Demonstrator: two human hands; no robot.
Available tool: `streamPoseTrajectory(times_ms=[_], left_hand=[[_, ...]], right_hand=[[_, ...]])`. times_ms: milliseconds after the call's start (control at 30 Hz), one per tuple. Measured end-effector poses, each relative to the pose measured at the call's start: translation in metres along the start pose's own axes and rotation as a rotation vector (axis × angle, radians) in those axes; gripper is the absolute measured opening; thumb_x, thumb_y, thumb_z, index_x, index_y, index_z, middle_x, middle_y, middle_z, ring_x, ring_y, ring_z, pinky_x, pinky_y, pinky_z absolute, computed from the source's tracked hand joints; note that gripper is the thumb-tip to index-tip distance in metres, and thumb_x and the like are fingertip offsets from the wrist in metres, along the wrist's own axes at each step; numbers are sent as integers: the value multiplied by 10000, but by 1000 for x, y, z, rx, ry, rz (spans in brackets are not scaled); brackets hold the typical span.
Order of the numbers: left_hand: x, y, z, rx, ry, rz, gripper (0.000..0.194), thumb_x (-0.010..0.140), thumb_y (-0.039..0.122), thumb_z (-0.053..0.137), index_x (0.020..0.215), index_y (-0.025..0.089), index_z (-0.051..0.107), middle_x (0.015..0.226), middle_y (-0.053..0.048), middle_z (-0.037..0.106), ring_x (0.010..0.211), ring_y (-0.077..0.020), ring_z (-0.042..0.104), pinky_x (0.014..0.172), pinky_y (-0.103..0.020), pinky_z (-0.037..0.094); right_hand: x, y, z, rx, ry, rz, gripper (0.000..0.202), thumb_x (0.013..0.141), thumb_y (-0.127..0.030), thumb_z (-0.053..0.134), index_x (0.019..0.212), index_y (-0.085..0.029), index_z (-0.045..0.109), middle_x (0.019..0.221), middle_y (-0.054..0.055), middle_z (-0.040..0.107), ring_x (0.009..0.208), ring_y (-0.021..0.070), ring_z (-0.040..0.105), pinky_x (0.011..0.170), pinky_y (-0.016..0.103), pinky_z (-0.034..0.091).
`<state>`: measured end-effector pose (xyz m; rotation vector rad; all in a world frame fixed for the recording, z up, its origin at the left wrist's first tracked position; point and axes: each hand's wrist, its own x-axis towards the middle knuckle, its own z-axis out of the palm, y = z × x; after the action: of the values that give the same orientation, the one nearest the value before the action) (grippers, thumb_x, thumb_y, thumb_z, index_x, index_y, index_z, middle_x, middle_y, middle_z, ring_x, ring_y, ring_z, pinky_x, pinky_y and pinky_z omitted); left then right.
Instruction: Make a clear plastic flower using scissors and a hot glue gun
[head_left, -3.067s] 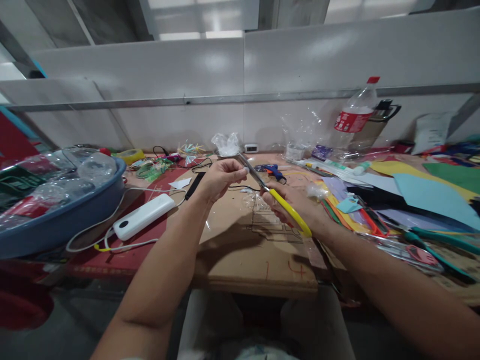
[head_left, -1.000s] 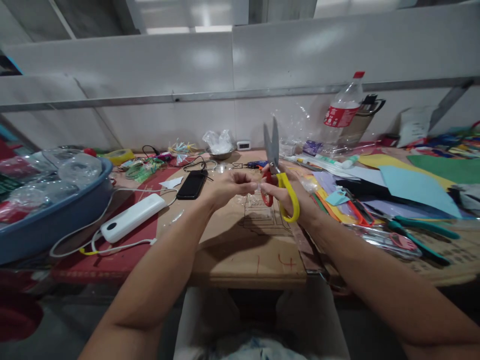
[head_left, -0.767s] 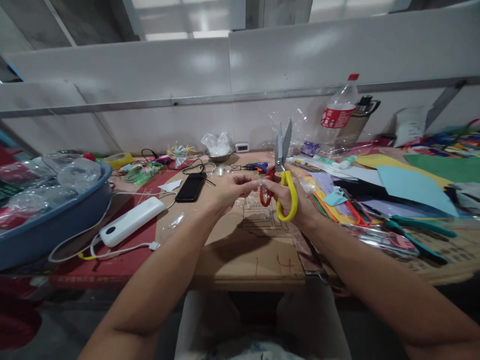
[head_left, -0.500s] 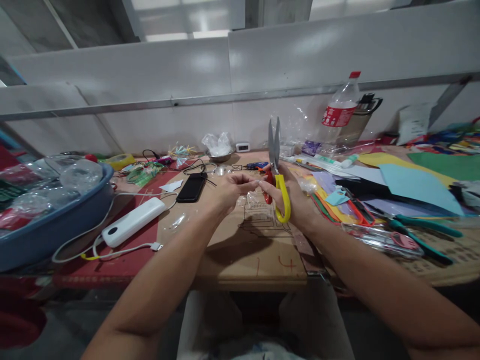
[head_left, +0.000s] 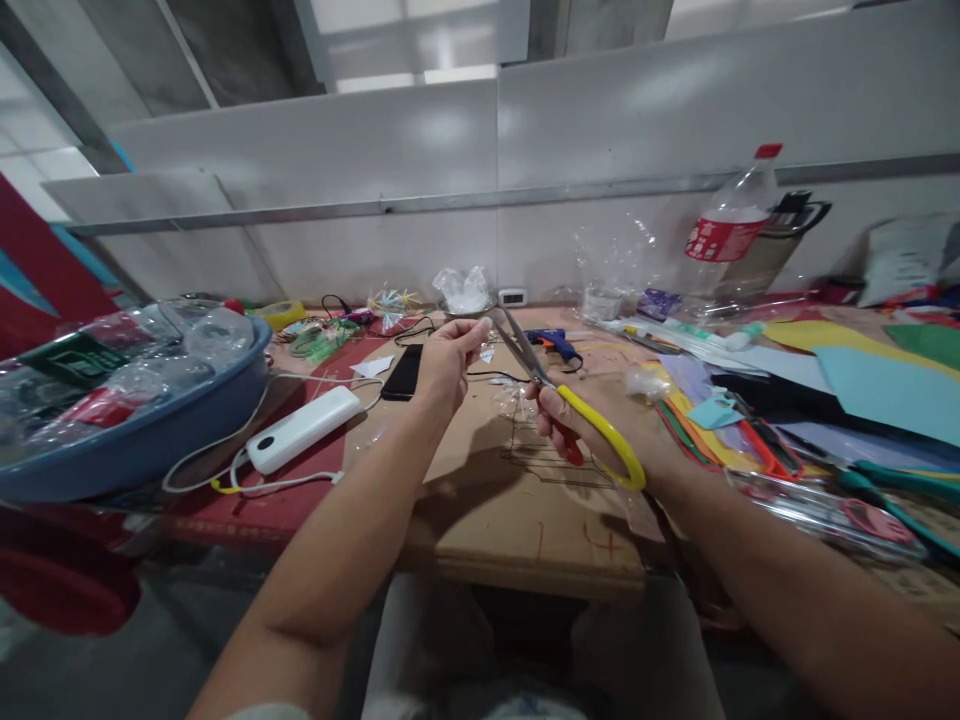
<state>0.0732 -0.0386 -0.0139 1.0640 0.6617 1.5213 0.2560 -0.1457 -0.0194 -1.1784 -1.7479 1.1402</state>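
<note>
My right hand (head_left: pixel 561 420) is closed around a pair of scissors (head_left: pixel 611 440) with one yellow and one red handle. The blades angle up and to the left, slightly parted, their tips close to the fingertips of my left hand (head_left: pixel 452 358). Thumb and finger of that hand are pinched together on something small and pale, too small to name. Below the hands lies a brown board (head_left: pixel 480 530) with line drawings and red marks. Crumpled clear plastic (head_left: pixel 514 400) rests on it, left of the scissors. A black phone (head_left: pixel 401 372) lies partly behind my left hand.
A blue basin (head_left: pixel 225 425) of plastic bottles stands left, beside a white power bank (head_left: pixel 304 428) with its cable. A blue glue gun (head_left: pixel 553 343) lies behind the scissors. Coloured sheets (head_left: pixel 885 390), green-handled pliers (head_left: pixel 907 480) and a large bottle (head_left: pixel 727 235) are on the right.
The scissors have swung from upright beside my fingers to a leftward tilt, now gripped in my right hand. My hands have moved apart, and the view has shifted left.
</note>
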Motion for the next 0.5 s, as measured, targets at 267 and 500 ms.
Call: streamPoseTrajectory(times_ms=[267,500], left_hand=[[-2,0,3,-62,-11,55,250,645,210,885,636,146,643,610,27,543,552,-45,418,484,-178,298],[-1,0,2,18,-15,81,255,620,248,906,647,158,669,637,25,550,558,-52,419,493,-205,295]], right_hand=[[-1,2,-2,5,-29,46,631,853,-816,464,995,-203,510,757,-8,579,495,83,506,397,199,430],[-2,-6,0,0,32,116,613,809,-789,553,971,-199,514,720,-13,576,484,79,491,389,190,409]])
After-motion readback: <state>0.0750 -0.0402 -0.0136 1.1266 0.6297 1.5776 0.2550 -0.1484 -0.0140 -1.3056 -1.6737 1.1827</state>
